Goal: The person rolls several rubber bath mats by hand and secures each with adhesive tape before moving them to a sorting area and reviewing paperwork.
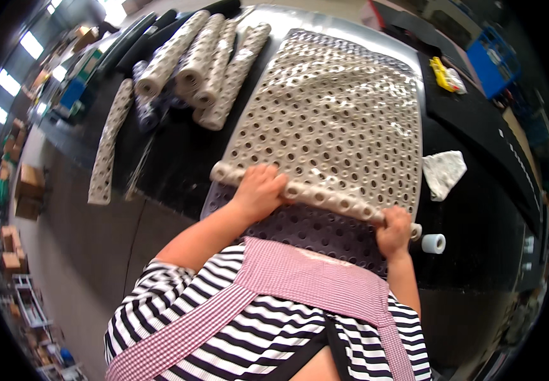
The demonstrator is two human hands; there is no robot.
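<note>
Mat [338,136], one beige one spread out ahead of both hands, long side pointing away; near edge's curled up crosswise, with left hand [260,190] and right hand [394,232] both clamped on it. One little white roll [428,244] sits just right of right hand, black tabletop [478,216] stretching past.

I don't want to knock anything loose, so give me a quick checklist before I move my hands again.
1. Left hand on the rolled edge: ok, curled over it left of its middle.
2. Right hand on it too: ok, near its right end.
3. White cloth off the beige mat: ok, it lies to the right.
4. Small white roll well away from your work: not ok, it sits close by the rolled edge's right end.
5. Tightness of the rolled layers: cannot tell, the inside is hidden.
</note>
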